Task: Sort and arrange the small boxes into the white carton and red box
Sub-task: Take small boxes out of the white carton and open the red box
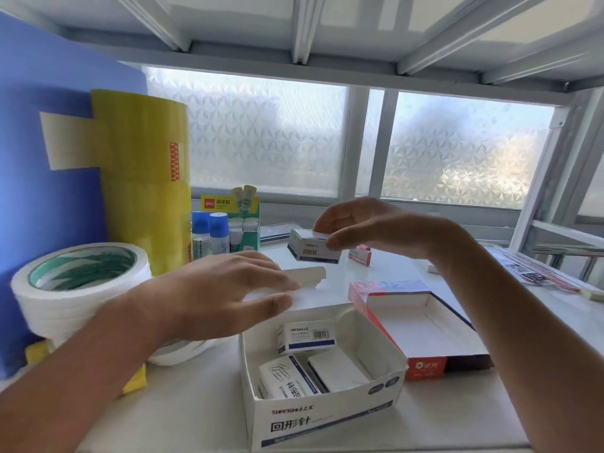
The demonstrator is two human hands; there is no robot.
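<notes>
right hand (369, 227) pinching small box (314, 246)

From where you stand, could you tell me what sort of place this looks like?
Probably a stationery shop's shelf or stockroom counter by a frosted window. Bulk tape rolls are stacked at the left, a retail display box of glue sticks stands behind, and the white carton holds small paper-clip boxes.

The left hand (228, 289) reaches forward, palm down, fingers spread and loose. The right hand (369, 227) is raised higher, wrist bent, its thumb and fingers closed in a pinch grip.
</notes>
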